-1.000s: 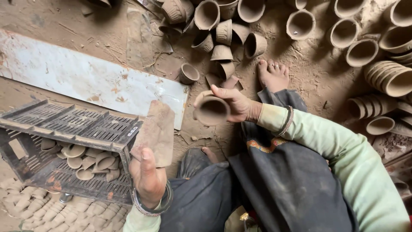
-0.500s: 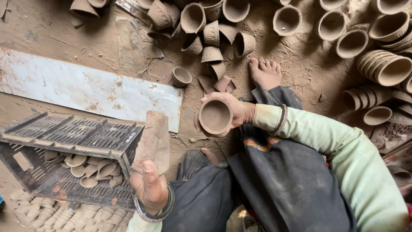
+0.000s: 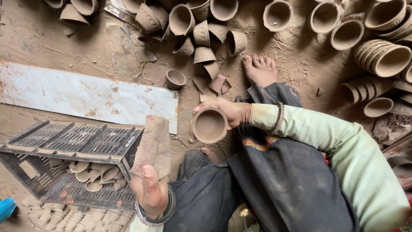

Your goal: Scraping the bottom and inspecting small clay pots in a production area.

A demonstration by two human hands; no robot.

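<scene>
Right hand (image 3: 229, 112) grips a small clay cup (image 3: 209, 126) by its rim and side, mouth tilted toward the viewer, held above the dirt floor (image 3: 86, 56) in front of the knees. Left hand (image 3: 150, 191) clenches a flat brownish slab (image 3: 153, 146), thumb on top, just beside a black plastic crate (image 3: 73, 141). Cup sits right of the slab, apart. More clay cups (image 3: 189, 21) lie scattered beyond the bare foot (image 3: 259, 71).

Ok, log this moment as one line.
left hand: holds flat paddle | right hand: holds clay cup | crate: beside left hand
</scene>
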